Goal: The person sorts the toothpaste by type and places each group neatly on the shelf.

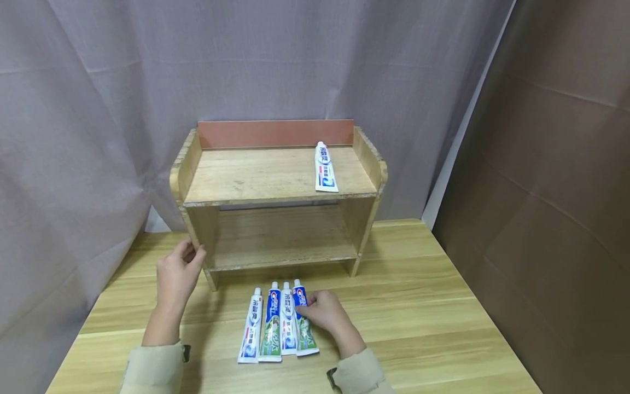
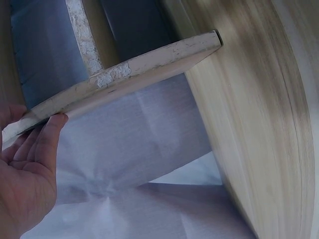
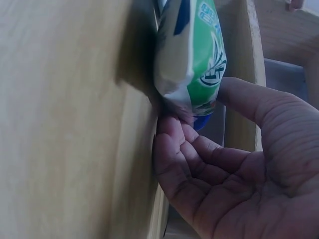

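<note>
Four-fingered grip aside, my left hand (image 1: 178, 273) pinches the left side board of the wooden shelf (image 1: 270, 262), thumb and fingers on either face of the board (image 2: 144, 62) in the left wrist view. My right hand (image 1: 327, 313) holds the rightmost blue-and-green toothpaste tube (image 1: 306, 331) at its right edge. In the right wrist view, the thumb lies on one face of that tube (image 3: 207, 55) and the fingertips reach under it. To its left lie a white toothpaste tube (image 1: 289, 328), another blue-and-green tube (image 1: 272, 328) and another white tube (image 1: 251, 331), side by side.
One more white toothpaste tube (image 1: 325, 169) lies on the shelf's upper board, toward the right. The shelf stands on a wood-grain table (image 1: 418, 328). Grey cloth (image 1: 270, 54) hangs behind it, and a brown panel (image 1: 551, 191) stands at the right.
</note>
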### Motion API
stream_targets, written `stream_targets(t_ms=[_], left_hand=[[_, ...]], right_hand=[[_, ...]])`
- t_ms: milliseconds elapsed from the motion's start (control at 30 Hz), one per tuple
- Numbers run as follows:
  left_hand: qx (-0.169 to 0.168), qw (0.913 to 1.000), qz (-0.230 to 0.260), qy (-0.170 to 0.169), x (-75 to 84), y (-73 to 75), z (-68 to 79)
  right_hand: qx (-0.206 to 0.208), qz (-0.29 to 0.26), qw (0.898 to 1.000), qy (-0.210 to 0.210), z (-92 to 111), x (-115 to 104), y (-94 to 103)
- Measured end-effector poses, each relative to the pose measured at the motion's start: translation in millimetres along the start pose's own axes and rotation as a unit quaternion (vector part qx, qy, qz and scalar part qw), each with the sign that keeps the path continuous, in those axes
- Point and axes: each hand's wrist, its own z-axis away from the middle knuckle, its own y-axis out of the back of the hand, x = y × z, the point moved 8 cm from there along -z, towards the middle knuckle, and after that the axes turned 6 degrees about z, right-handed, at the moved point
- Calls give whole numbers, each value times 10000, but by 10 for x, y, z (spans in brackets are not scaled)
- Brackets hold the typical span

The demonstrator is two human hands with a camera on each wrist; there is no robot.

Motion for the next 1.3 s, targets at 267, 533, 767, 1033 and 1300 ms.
stream_targets(t_ms=[267, 533, 767, 1033, 1300], left_hand=[[37, 10000, -82, 4, -19, -2, 3], [23, 9999, -97, 11, -2, -3, 7], [19, 9999, -95, 76, 7, -1, 8], [23, 9999, -121, 86, -10, 2, 19], [65, 10000, -67, 27, -5, -1, 4]], right_hand=[[106, 212, 9997, 6, 9, 9, -17], [195, 450, 9986, 208, 19, -30, -26], [188, 544, 9980, 244, 3, -22, -36], [226, 394, 9988, 199, 26, 10, -33], [271, 315, 9991, 129, 11, 25, 1]])
